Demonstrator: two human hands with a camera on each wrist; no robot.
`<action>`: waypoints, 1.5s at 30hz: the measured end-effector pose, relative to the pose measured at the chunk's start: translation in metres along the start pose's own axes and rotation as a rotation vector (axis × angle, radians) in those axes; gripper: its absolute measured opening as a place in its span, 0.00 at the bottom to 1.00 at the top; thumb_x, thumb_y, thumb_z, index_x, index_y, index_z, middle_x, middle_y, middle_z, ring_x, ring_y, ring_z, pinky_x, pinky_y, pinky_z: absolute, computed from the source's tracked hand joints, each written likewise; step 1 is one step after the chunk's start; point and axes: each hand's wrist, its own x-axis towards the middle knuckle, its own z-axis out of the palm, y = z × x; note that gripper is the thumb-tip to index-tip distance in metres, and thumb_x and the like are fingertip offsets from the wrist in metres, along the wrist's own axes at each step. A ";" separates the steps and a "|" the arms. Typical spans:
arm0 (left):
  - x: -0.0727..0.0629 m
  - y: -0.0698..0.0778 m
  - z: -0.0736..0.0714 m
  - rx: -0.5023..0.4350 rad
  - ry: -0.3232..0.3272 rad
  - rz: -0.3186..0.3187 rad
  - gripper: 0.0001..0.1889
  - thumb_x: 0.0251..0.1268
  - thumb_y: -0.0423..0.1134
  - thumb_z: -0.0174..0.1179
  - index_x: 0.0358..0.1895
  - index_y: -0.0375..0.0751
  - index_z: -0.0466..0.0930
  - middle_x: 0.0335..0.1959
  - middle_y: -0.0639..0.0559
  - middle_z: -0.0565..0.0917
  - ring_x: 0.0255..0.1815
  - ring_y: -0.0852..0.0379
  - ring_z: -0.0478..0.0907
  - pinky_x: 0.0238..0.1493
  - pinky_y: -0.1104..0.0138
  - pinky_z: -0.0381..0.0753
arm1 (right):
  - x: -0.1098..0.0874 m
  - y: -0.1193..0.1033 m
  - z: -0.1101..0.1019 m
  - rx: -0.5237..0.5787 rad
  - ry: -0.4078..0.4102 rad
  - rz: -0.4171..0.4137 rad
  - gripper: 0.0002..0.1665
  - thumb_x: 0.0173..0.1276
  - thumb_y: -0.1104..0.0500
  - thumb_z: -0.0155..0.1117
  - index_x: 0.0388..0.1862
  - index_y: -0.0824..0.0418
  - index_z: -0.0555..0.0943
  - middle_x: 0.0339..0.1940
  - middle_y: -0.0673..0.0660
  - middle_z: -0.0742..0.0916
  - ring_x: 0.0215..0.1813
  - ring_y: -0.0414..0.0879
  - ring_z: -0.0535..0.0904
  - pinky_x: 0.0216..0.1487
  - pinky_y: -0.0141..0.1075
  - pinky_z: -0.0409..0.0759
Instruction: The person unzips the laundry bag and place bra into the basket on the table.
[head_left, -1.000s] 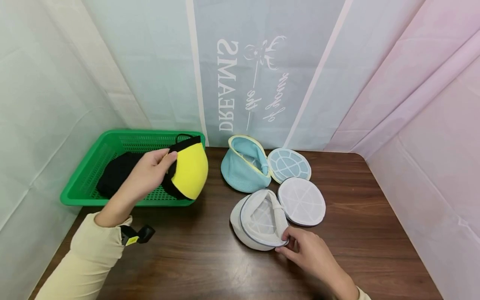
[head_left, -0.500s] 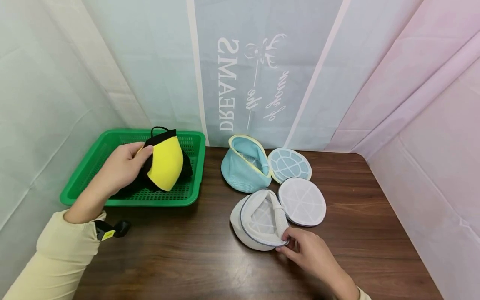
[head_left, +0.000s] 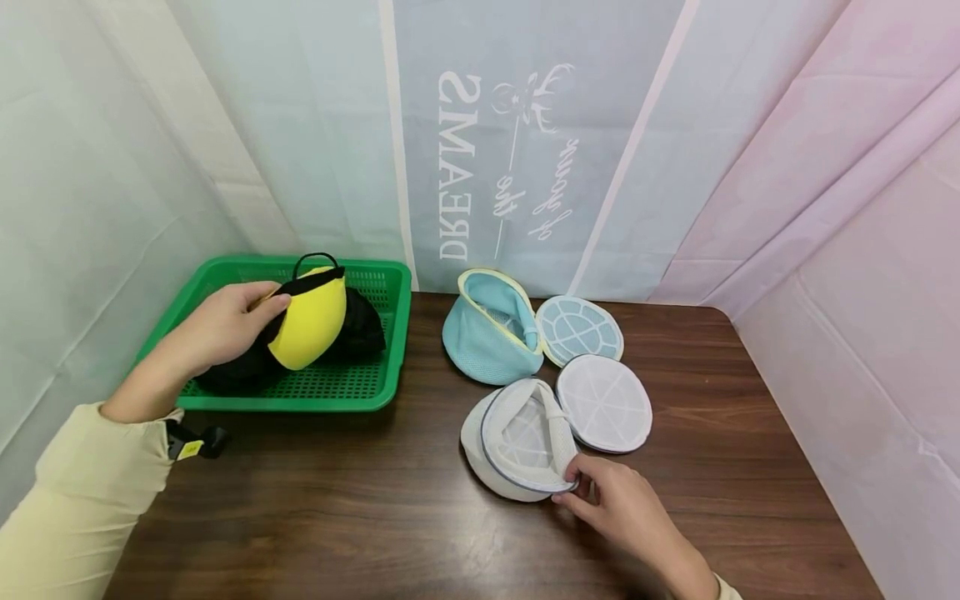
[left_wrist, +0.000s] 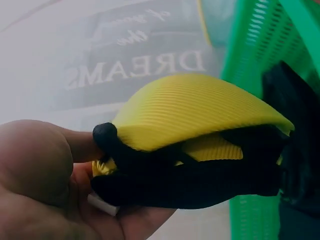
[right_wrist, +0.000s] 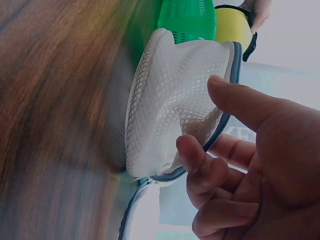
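My left hand [head_left: 228, 325] pinches a folded yellow bra [head_left: 311, 325] with black edging by its black band, over the green basket. In the left wrist view, the ribbed yellow cup [left_wrist: 200, 102] bulges upward, and a white tag [left_wrist: 103, 204] shows near the fingers. My right hand [head_left: 622, 508] holds the zippered rim of a white mesh laundry bag [head_left: 480, 458] between thumb and fingers. This bag stands on the table with its mouth open; its dark zipper [right_wrist: 236, 65] runs along the rim in the right wrist view.
The green basket [head_left: 300, 405] at left contains black garments [head_left: 360, 329]. Behind the white bag stands a blue mesh bag [head_left: 487, 350] with yellow edging, its round blue lid [head_left: 579, 329] folded out to the right. A round white lid [head_left: 604, 404] lies beside the white bag. Curtains surround the table [head_left: 360, 508].
My left hand has carried the yellow bra leftward over the basket and slightly down, tilting it and uncovering the black garments at right. My right hand has stayed at the white bag's rim.
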 end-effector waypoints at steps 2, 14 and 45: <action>0.004 -0.004 0.001 0.036 -0.039 0.003 0.27 0.86 0.48 0.39 0.64 0.25 0.71 0.54 0.25 0.77 0.51 0.30 0.76 0.51 0.43 0.77 | 0.000 0.000 -0.001 0.000 -0.004 0.005 0.16 0.58 0.48 0.80 0.30 0.39 0.76 0.21 0.32 0.75 0.21 0.28 0.68 0.22 0.28 0.67; 0.018 -0.022 0.018 0.228 -0.103 0.157 0.19 0.82 0.38 0.51 0.66 0.28 0.75 0.58 0.30 0.81 0.50 0.38 0.82 0.49 0.45 0.80 | 0.001 0.000 -0.004 0.001 -0.016 0.013 0.17 0.58 0.47 0.80 0.30 0.38 0.76 0.21 0.32 0.76 0.21 0.28 0.68 0.22 0.28 0.67; 0.018 -0.030 0.045 0.264 -0.477 0.239 0.14 0.64 0.31 0.69 0.52 0.35 0.87 0.52 0.41 0.85 0.54 0.36 0.80 0.50 0.52 0.84 | 0.003 -0.001 -0.015 -0.006 -0.064 0.052 0.16 0.58 0.46 0.80 0.30 0.38 0.77 0.21 0.32 0.76 0.21 0.28 0.68 0.23 0.29 0.67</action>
